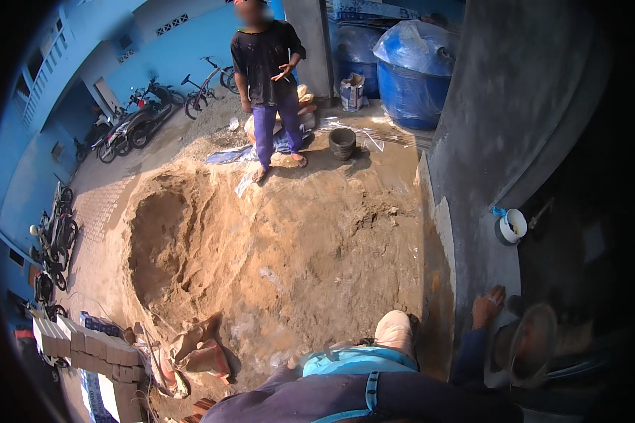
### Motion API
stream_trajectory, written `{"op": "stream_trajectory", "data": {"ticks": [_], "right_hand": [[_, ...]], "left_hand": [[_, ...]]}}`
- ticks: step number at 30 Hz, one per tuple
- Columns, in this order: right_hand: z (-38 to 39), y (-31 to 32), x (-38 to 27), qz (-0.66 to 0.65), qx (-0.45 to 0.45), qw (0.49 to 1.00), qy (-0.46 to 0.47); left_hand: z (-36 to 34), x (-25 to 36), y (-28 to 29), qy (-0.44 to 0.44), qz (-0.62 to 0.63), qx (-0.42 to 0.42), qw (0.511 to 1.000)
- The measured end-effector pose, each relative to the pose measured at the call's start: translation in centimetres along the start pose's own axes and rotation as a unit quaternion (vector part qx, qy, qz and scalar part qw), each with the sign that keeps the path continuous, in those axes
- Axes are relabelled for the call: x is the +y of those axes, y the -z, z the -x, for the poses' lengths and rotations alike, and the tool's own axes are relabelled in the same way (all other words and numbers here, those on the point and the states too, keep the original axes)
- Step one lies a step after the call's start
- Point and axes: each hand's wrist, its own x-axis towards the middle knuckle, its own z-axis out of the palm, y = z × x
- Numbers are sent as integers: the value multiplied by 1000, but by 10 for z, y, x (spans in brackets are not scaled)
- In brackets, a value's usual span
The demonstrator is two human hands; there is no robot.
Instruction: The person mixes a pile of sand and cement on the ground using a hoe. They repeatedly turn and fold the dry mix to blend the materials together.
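Note:
My right hand [488, 307] lies on the grey cement ledge [476, 264], at the end of a dark blue sleeve. Its fingers look stretched out and hold nothing that I can see. Beside it in the shade is a round-rimmed thing [533, 344], too dark to name. A white tub [511, 226] with a blue scrap at its side sits farther along the ledge. At the left edge of my lap a small patch looks like my left hand [293, 361]; its fingers cannot be made out. Turquoise cloth [360, 361] covers part of my lap above my light-coloured knee [395, 331].
A person [268, 77] stands on the far side of a hollowed sand pile [212, 233], near a black bucket [342, 143]. Wrapped blue tanks [416, 84] stand behind a grey pillar. Stacked blocks [95, 349] and torn sacks [201, 352] lie near left; motorbikes [134, 127] line the wall.

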Motion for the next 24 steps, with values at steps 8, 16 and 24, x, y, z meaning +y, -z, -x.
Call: {"op": "stream_trajectory", "data": {"ticks": [8, 16, 24], "right_hand": [[12, 4, -8, 36, -26, 999, -6], [19, 9, -6, 4, -16, 1000, 14], [15, -9, 3, 20, 54, 998, 15]], "left_hand": [[1, 0, 10, 4, 45, -39, 998], [-12, -4, -26, 14, -10, -101, 995], [-20, -35, -87, -56, 32, -48, 997]]}}
